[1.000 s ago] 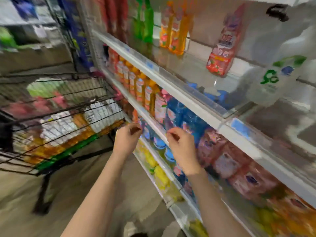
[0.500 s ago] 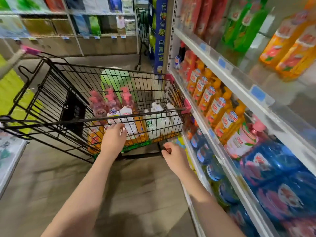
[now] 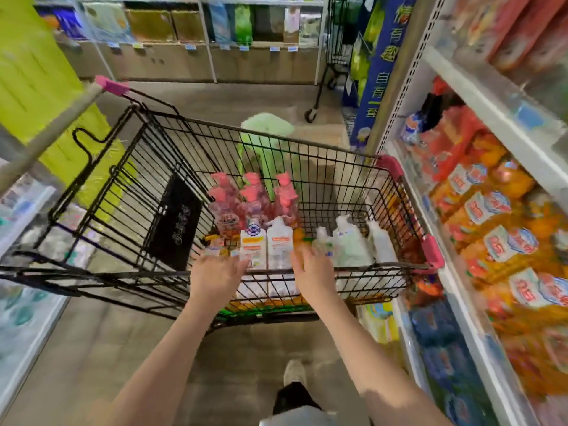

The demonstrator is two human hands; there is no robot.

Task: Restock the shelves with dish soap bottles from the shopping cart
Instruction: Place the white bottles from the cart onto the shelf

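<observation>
A black wire shopping cart stands in front of me with dish soap bottles upright inside: pink pump bottles at the back, white bottles with orange labels in the middle, white-green bottles to the right. My left hand and my right hand reach over the cart's near rim, fingers spread above the white bottles, holding nothing. On the right, the shelves carry orange bottles and blue ones lower down.
A green stool stands behind the cart. A second cart is parked at the aisle end beside a blue banner. More shelving lines the left and the back. My shoe is on the grey floor.
My view swung from the shelf to the cart. Both hands left the shelf edge and now reach over the cart's rim above the bottles.
</observation>
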